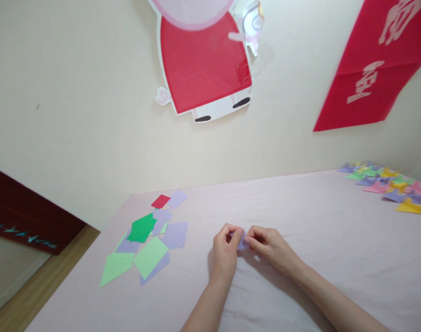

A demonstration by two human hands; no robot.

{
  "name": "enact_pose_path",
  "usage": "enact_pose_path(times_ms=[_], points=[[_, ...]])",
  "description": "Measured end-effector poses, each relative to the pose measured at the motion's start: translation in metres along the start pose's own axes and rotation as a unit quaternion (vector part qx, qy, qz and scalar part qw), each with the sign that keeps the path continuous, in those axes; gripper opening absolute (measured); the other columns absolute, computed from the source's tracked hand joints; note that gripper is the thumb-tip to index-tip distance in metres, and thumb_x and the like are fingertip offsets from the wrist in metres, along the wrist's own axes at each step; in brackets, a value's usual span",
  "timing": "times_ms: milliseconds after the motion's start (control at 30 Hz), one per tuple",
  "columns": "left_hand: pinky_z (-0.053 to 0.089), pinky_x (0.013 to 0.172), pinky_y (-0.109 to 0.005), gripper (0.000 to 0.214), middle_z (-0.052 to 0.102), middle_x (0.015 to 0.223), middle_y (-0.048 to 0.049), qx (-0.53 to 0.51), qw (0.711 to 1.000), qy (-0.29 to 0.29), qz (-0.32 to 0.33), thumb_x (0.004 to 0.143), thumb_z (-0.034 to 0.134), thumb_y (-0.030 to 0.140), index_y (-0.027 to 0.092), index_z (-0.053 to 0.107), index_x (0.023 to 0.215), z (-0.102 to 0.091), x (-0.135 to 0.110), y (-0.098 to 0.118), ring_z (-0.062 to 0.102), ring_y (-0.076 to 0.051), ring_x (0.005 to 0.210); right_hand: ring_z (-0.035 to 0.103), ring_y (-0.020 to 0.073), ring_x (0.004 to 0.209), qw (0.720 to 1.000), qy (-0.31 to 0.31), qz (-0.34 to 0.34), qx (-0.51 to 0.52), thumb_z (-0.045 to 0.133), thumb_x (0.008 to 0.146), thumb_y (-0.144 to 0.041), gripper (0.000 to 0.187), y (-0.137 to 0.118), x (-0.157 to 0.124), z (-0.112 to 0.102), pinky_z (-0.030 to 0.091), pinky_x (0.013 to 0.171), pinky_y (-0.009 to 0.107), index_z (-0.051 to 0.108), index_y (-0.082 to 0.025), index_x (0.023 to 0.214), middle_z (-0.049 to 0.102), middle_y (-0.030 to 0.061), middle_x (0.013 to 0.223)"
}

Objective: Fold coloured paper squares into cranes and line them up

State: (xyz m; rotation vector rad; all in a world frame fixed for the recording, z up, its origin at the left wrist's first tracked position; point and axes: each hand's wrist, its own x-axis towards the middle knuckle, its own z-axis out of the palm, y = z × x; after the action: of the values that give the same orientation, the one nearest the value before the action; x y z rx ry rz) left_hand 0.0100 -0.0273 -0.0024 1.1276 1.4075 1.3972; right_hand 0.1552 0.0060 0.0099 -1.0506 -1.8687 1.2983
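"Purple paper (243, 243), was it, at the centre?" the first speaker asked.

"One small piece," the second answered, "low by the sheet (317, 290), though whether it touched the cloth could not be told. The left hand (226, 251) pinched its left side between thumb and fingers; the right hand (274, 244) had thumb and forefinger brought together at its right edge."

"Why from both sides?"

"Probably to keep so light a scrap steady. The fingers hid much of it, so its folds could not be made out."

"And the flat papers (150, 258)?"

"They overlapped loosely to the left of the hands, likely to stay within easy reach yet out of the way. One was red (161, 201). At least one was dark green, its uneven outline hinting at a second. At least three showed pale green, and at least five purple."

"What about the folded pieces (399, 186)?"

"They were massed at the far right, perhaps so that they would not mix with the flat ones. Overlap spoiled an exact count, but there seemed more than a dozen, in purple, green, pink and yellow-orange."

"Anything beyond?"

"On the wall (75, 92), one cartoon cutout (206, 64) and one red banner (369, 74), presumably decoration."
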Motion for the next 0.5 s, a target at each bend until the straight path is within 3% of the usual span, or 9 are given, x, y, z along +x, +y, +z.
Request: enact_pose_path(times_ms=[133, 200, 400, 500], points=[[0.035, 0.058, -0.022, 0.033, 0.048, 0.062, 0.0047, -0.054, 0.993, 0.104, -0.01, 0.08, 0.063, 0.049, 0.017, 0.057, 0.07, -0.008, 0.009, -0.002, 0.042, -0.011, 0.06, 0.046, 0.0123, 0.055, 0.998, -0.023, -0.014, -0.058, 0.053, 0.086, -0.031, 0.025, -0.002, -0.003, 0.002, 0.033, 0.053, 0.024, 0.055, -0.019, 0.064, 0.054, -0.0029, 0.057], [0.035, 0.058, -0.022, 0.034, 0.048, 0.062, 0.0047, -0.051, 0.991, 0.121, -0.004, 0.079, 0.064, 0.049, 0.017, 0.057, 0.071, -0.012, 0.011, 0.0, 0.042, -0.011, 0.06, 0.048, 0.0131, 0.057, 0.996, -0.009, -0.036, -0.078, 0.052, 0.087, -0.03, 0.025, -0.002, -0.003, 0.001, 0.036, 0.055, 0.024, 0.056, -0.019, 0.065, 0.054, -0.0024, 0.059], [0.041, 0.065, -0.024, 0.026, 0.062, 0.072, -0.0002, 0.009, 1.0, -0.012, 0.0, 0.082, 0.06, 0.04, 0.016, 0.064, 0.076, -0.003, 0.003, 0.009, 0.054, -0.015, 0.069, 0.059, 0.017, 0.081, 0.973, 0.042, -0.208, -0.088, 0.049, 0.093, -0.021, 0.014, 0.0, 0.0, -0.006, 0.048, 0.073, 0.028, 0.062, -0.022, 0.098, 0.064, 0.0051, 0.09], [0.044, 0.068, -0.026, 0.023, 0.066, 0.078, -0.0021, 0.069, 0.997, -0.041, 0.007, 0.087, 0.056, 0.037, 0.016, 0.066, 0.085, 0.0, -0.002, 0.009, 0.058, -0.017, 0.073, 0.06, 0.0177, 0.089, 0.949, 0.016, -0.281, -0.139, 0.046, 0.094, -0.014, 0.02, 0.0, -0.005, -0.012, 0.049, 0.077, 0.028, 0.063, -0.023, 0.094, 0.063, 0.0064, 0.094]])
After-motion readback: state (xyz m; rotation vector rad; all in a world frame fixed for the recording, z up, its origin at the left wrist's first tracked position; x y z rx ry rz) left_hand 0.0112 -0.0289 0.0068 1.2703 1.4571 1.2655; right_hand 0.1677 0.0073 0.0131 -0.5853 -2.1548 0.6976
